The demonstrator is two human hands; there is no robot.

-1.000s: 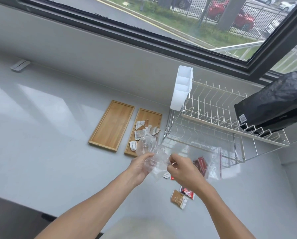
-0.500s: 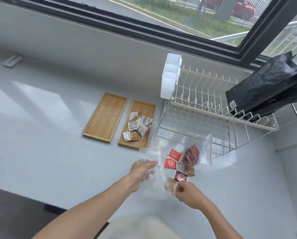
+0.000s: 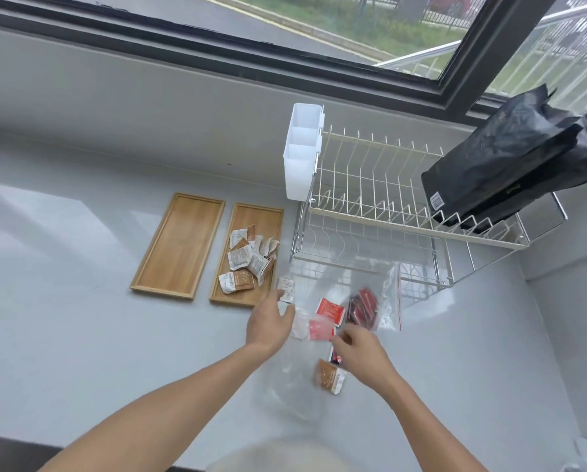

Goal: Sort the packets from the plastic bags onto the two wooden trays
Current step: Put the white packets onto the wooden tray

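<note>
Two wooden trays lie side by side; the left tray point(image 3: 180, 247) is bare, while the right tray point(image 3: 256, 216) holds several white-and-brown packets point(image 3: 244, 264). My left hand point(image 3: 268, 323) stretches with straight fingers to a white packet point(image 3: 286, 289) lying just off that tray's near right corner. My right hand point(image 3: 360, 350) is curled over loose red packets point(image 3: 329, 310); whether it pinches one is hidden. A brown packet point(image 3: 329, 378) lies just below it. An empty clear bag point(image 3: 285, 390) lies flat on the counter. A second clear bag point(image 3: 367, 308) holds red packets.
A two-tier wire dish rack point(image 3: 370, 212) stands right of the trays, with a white cutlery holder point(image 3: 300, 155) on its left end and a black bag point(image 3: 510, 165) on top. The grey wall and window run along the back of the grey counter point(image 3: 81, 318).
Both hands let go of the clear bag, which now lies flat. The right hand set down the brown packet and moved up to the red packets. The left hand reached toward the white packet.
</note>
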